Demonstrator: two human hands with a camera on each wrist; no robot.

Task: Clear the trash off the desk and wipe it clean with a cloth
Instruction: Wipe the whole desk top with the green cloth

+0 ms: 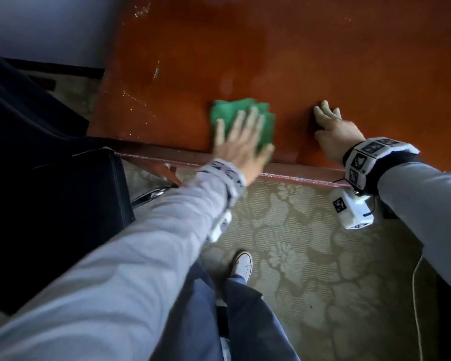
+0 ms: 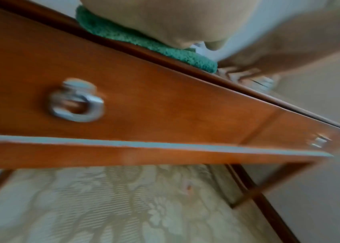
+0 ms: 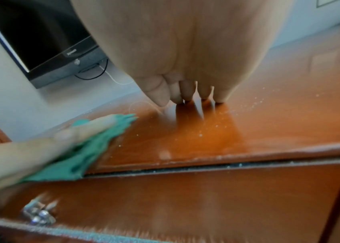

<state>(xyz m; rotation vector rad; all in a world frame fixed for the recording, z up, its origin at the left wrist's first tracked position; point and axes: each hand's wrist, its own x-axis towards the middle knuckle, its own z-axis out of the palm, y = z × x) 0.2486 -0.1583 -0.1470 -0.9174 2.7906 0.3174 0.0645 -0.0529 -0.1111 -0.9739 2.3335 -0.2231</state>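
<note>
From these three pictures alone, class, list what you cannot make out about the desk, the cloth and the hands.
- Green cloth: the left hand covers its near part in the head view; the fold is unclear.
- Ring pull: motion blur in the left wrist view hides its detail.
- Desk: cut off by the top and right edges of the head view.
- Right hand: fills the right wrist view, hiding the desk behind it.

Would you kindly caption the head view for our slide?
Left hand presses a green cloth flat on the wooden desk; right hand braces beside it.

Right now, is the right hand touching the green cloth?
Apart. The head view shows bare desk between the right hand and the green cloth; only the left hand presses on it.
</note>
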